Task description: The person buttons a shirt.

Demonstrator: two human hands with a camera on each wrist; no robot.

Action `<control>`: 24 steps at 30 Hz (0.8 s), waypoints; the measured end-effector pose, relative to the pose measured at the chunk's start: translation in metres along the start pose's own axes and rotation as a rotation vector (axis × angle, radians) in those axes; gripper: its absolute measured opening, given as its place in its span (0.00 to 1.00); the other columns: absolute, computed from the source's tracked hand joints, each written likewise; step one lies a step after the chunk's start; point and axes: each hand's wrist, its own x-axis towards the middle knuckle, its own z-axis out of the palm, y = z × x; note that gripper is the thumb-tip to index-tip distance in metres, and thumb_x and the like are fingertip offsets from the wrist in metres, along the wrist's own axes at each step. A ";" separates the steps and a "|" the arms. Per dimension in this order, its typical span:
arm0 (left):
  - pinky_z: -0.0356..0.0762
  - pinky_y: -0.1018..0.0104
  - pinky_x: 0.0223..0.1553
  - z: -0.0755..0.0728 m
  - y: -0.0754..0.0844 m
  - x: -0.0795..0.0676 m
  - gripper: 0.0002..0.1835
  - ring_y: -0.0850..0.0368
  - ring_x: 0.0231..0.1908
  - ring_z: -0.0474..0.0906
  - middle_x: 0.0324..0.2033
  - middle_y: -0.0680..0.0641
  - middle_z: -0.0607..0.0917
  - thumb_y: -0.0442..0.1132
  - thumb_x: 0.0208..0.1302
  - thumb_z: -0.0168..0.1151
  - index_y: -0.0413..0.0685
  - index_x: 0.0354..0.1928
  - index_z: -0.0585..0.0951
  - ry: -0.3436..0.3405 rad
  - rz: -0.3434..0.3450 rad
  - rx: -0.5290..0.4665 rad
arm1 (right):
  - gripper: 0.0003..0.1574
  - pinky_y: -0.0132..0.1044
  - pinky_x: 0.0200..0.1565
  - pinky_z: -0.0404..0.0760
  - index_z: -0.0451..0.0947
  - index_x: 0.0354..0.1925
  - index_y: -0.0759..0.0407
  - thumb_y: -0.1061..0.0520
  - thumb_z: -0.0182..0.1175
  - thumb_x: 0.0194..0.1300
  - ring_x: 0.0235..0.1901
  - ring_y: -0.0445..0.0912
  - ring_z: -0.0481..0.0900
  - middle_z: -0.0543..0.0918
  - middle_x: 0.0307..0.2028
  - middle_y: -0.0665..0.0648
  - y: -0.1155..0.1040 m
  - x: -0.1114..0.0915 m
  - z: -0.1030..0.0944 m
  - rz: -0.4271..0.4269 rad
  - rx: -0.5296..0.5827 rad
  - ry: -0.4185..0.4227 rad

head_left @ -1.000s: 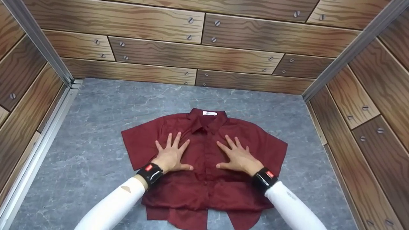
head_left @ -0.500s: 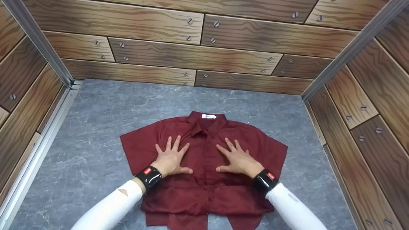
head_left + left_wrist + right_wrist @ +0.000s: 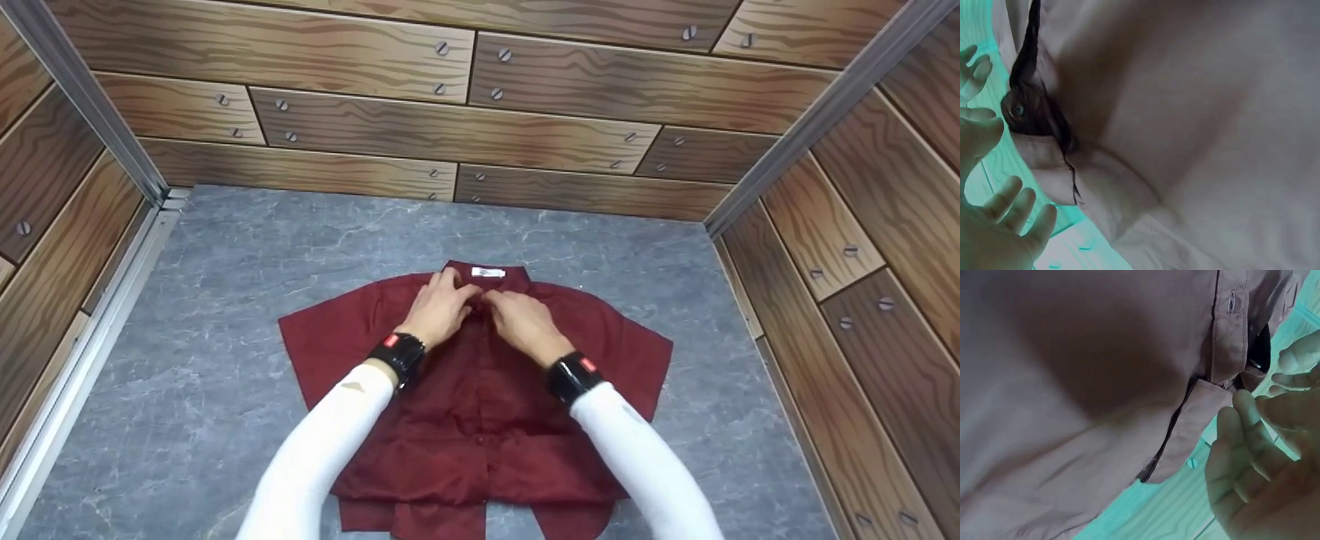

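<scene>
A dark red short-sleeved shirt [image 3: 442,405] lies front up and spread out, its collar [image 3: 514,276] with a white label [image 3: 488,272] toward the far wall. My left hand [image 3: 437,309] is over the left side of the collar, fingers loosely bent. Opposite it, my right hand [image 3: 523,321] hovers by the right collar point, thumb and fingertips close to the neck opening. In the left wrist view a button [image 3: 1017,109] shows at the neck, beyond the left fingers [image 3: 1010,205]. A buttonhole [image 3: 1231,302] appears in the right wrist view, and the right fingertips [image 3: 1230,419] overlap the collar's edge there.
The grey marbled surface [image 3: 187,360] extends around the shirt. Wood-patterned panels [image 3: 375,127] wall it at the back and both sides, with metal posts [image 3: 817,112] at the corners. The shirt's lower hem [image 3: 442,519] reaches the near edge of the view.
Both hands have left the shirt's chest, where they lay flat with spread fingers, and moved inward and up to the collar. The shirt, after sliding slightly nearer, lies much as before.
</scene>
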 end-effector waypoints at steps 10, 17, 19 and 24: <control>0.76 0.43 0.49 0.004 -0.002 0.010 0.09 0.38 0.56 0.72 0.57 0.36 0.75 0.36 0.68 0.68 0.47 0.49 0.87 -0.033 -0.077 0.007 | 0.16 0.54 0.47 0.82 0.84 0.55 0.56 0.58 0.59 0.70 0.46 0.56 0.85 0.87 0.47 0.59 -0.001 0.014 0.008 0.119 0.136 -0.046; 0.76 0.42 0.50 0.006 -0.003 0.010 0.09 0.37 0.55 0.74 0.56 0.36 0.75 0.37 0.69 0.67 0.47 0.49 0.86 0.005 -0.065 -0.043 | 0.09 0.50 0.49 0.81 0.86 0.45 0.60 0.58 0.63 0.71 0.44 0.53 0.84 0.87 0.42 0.59 0.001 0.017 0.016 0.136 0.257 0.024; 0.75 0.42 0.53 0.010 -0.005 0.007 0.10 0.39 0.56 0.75 0.56 0.38 0.76 0.37 0.69 0.68 0.47 0.51 0.85 0.040 -0.064 -0.068 | 0.07 0.49 0.50 0.80 0.86 0.43 0.61 0.59 0.63 0.72 0.43 0.53 0.83 0.87 0.41 0.58 0.002 0.017 0.019 0.148 0.314 0.042; 0.65 0.39 0.64 0.023 -0.010 -0.004 0.12 0.44 0.61 0.76 0.57 0.44 0.82 0.38 0.67 0.70 0.48 0.52 0.86 0.175 -0.039 -0.111 | 0.06 0.46 0.48 0.78 0.85 0.41 0.61 0.61 0.62 0.73 0.40 0.50 0.81 0.86 0.38 0.56 0.004 0.017 0.024 0.196 0.466 0.043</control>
